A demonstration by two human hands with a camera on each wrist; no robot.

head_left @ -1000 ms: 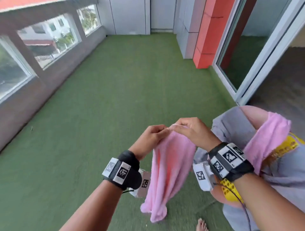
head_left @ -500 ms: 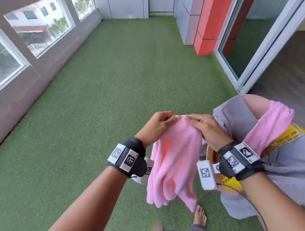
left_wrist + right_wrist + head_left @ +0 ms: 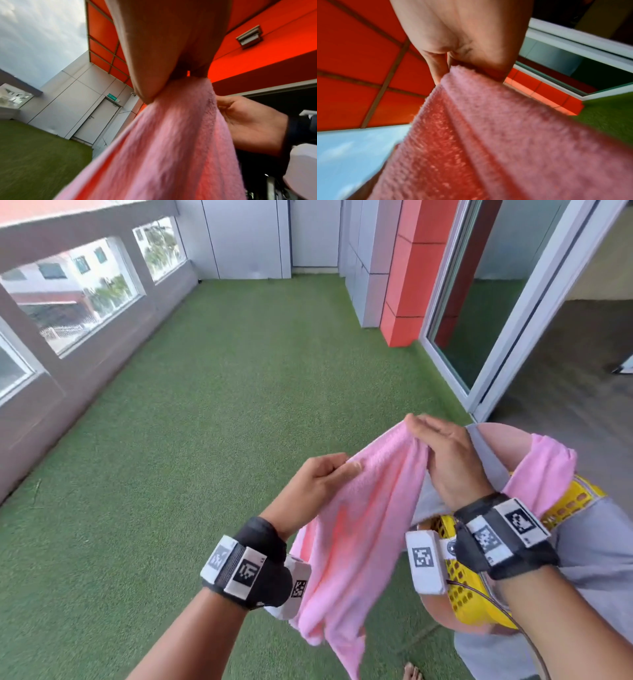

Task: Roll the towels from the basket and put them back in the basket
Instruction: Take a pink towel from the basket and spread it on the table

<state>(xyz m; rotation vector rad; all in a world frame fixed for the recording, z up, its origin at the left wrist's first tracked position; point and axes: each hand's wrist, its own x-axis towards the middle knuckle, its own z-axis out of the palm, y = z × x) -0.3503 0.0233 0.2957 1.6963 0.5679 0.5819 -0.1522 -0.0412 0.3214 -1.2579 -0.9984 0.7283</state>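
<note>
A pink towel (image 3: pixel 363 529) hangs in the air between both hands, its lower part drooping toward the turf. My left hand (image 3: pixel 329 474) pinches its top edge on the left; the left wrist view shows the same pinch on the towel (image 3: pixel 171 142). My right hand (image 3: pixel 435 440) grips the top edge higher and to the right, and the right wrist view shows fingers closed on the towel (image 3: pixel 488 135). The yellow perforated basket (image 3: pixel 469 601) sits low at the right, partly hidden by my right wrist. A second pink towel (image 3: pixel 544 470) and a grey cloth (image 3: pixel 592 542) drape over it.
Green artificial turf (image 3: pixel 205 440) covers the floor ahead. A low grey wall with windows (image 3: pixel 85 296) runs along the left. A red and grey pillar (image 3: pixel 400 275) and a sliding glass door (image 3: pixel 486 313) stand to the right. A bare foot (image 3: pixel 411 671) shows at the bottom edge.
Both hands have moved apart along the towel's top edge, the right one rising and going right, so the bunched towel is spread wider. The head view has tilted up.
</note>
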